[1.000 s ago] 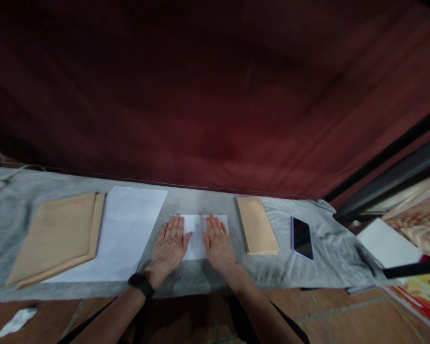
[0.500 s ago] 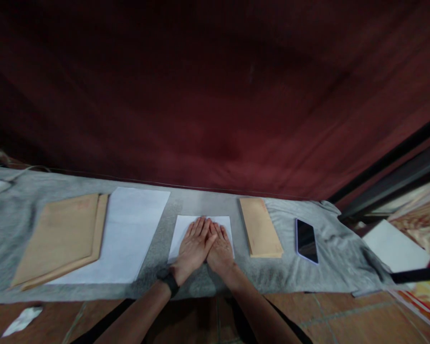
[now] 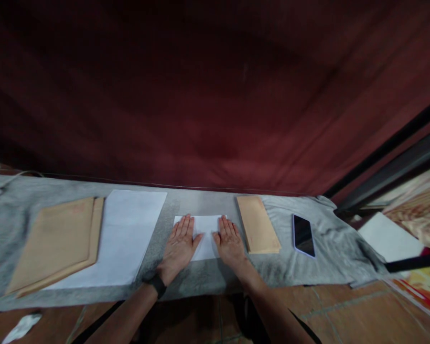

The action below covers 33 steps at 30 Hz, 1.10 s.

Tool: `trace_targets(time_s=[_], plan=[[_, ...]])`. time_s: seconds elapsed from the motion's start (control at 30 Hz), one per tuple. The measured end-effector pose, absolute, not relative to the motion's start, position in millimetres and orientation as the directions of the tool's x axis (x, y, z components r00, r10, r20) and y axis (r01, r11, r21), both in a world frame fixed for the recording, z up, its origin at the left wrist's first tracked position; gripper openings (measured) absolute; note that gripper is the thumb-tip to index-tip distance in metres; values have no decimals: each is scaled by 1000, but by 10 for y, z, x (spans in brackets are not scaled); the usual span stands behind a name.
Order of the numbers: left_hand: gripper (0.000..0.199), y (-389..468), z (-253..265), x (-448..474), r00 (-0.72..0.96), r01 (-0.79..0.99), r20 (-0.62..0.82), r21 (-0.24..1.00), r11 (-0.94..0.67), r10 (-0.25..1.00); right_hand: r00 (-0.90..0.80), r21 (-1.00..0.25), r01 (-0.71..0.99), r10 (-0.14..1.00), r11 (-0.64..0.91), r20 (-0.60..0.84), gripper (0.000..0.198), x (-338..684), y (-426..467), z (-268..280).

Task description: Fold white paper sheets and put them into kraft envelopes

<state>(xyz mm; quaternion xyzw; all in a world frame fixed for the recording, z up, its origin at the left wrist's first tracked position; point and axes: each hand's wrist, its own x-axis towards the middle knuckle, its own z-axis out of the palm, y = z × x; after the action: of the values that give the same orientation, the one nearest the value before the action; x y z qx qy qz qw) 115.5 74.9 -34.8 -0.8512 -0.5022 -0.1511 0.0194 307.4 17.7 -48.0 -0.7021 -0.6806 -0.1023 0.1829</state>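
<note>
A small white piece of paper (image 3: 205, 239), apparently folded, lies on the grey cloth in front of me. My left hand (image 3: 180, 243) rests flat on its left side, fingers stretched forward and thumb pointing inward. Flat on the right side is my right hand (image 3: 231, 242), its fingers also extended. A strip of paper shows between the two hands; its outer edges are mostly covered by them. A dark band (image 3: 156, 284) circles my left wrist.
Brown envelopes (image 3: 57, 239) overlap large white sheets (image 3: 134, 229) at left. Smaller brown envelopes (image 3: 258, 224) lie right of the paper, then a phone (image 3: 303, 235). Grey cloth (image 3: 211, 282) covers the narrow surface. A dark red curtain (image 3: 215, 105) hangs behind; a dark metal bar (image 3: 387, 167) slants at right.
My hands were together over the middle of the paper, thumbs overlapping. They have slid apart to its left and right sides, uncovering the middle. The view has shifted slightly.
</note>
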Motion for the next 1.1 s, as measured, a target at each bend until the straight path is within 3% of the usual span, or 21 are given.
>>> trace_targets(time_s=[0.3,0.47,0.6,1.0,1.1], plan=[[72,734,-365,1115,420,877,274,124,-465,865,153,-181,979,920,-92,361,51,3023,176,-339],[61,729,-315,1118,445,877,249,74,-476,860,-3,-259,962,947,91,322,48,2716,249,-299],[57,717,-282,1116,455,879,231,42,-476,860,-44,-234,965,955,116,295,46,2649,281,-354],[69,729,-357,1017,341,914,327,102,-392,881,46,-175,985,943,12,328,54,2921,296,-409],[63,670,-305,1170,427,862,354,119,-493,832,45,-174,985,945,13,325,53,2921,299,-427]])
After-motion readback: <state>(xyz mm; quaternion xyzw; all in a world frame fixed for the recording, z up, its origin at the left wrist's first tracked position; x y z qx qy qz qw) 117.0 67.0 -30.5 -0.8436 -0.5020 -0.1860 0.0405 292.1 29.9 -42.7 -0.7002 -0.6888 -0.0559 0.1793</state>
